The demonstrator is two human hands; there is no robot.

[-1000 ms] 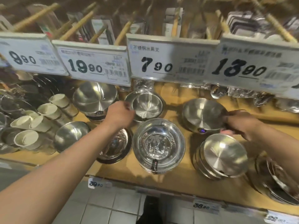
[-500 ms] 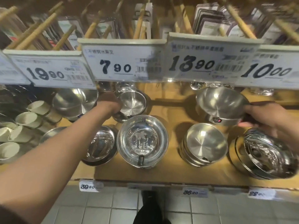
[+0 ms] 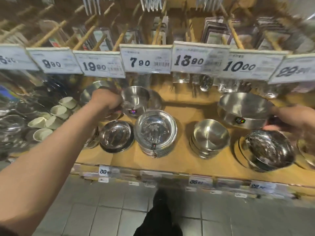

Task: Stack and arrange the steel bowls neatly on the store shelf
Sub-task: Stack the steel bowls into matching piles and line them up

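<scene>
My left hand grips the rim of a small steel bowl, lifted and tilted toward me at the back of the wooden shelf. My right hand holds a large steel bowl by its right rim, above the shelf. Below them stand a stack of patterned steel plates, a dark shallow dish, a stack of plain bowls and a tilted stack of shiny bowls.
White price tags hang along the upper rail in front of wooden-handled utensils. Cream cups and more steelware crowd the shelf's left end. Another bowl sits behind my left hand. Grey tiled floor lies below.
My left hand has lifted the small bowl off the back stack and tilted it. The right hand has raised the large bowl and carried it rightward. The view has shifted right.
</scene>
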